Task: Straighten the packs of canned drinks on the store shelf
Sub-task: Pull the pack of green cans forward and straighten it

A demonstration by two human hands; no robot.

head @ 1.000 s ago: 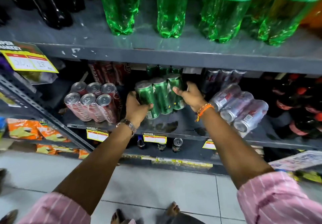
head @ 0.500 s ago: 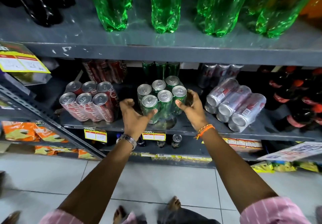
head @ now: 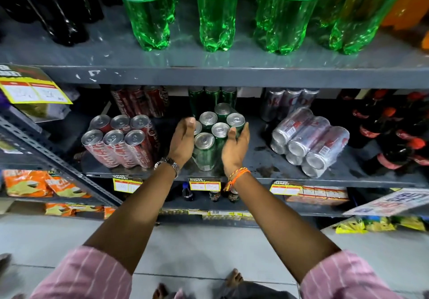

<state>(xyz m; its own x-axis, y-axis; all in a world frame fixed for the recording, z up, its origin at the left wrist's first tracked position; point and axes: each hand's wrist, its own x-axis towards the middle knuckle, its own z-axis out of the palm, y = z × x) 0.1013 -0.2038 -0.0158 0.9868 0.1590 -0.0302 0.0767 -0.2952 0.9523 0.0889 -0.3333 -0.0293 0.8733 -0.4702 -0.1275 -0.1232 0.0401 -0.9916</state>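
Observation:
A shrink-wrapped pack of green cans (head: 212, 136) stands upright on the grey middle shelf (head: 260, 159), its lids facing me and its length turned diagonally. My left hand (head: 182, 139) lies flat against the pack's left side, fingers extended. My right hand (head: 235, 146) presses its right side, thumb by a can lid. A pack of red cans (head: 120, 143) stands upright to the left. To the right a pack of silver cans (head: 311, 140) lies tipped on its side.
More red, green and silver cans stand at the back of the shelf. Cola bottles (head: 394, 136) fill the right end. Green Sprite bottles (head: 217, 13) stand on the shelf above. Price tags (head: 204, 183) hang on the shelf edge; snack bags (head: 30, 182) lie lower left.
The green pack went from tilted in my grip to standing upright on the shelf, then turned diagonally. My hands shifted from gripping its front to flat against its two sides.

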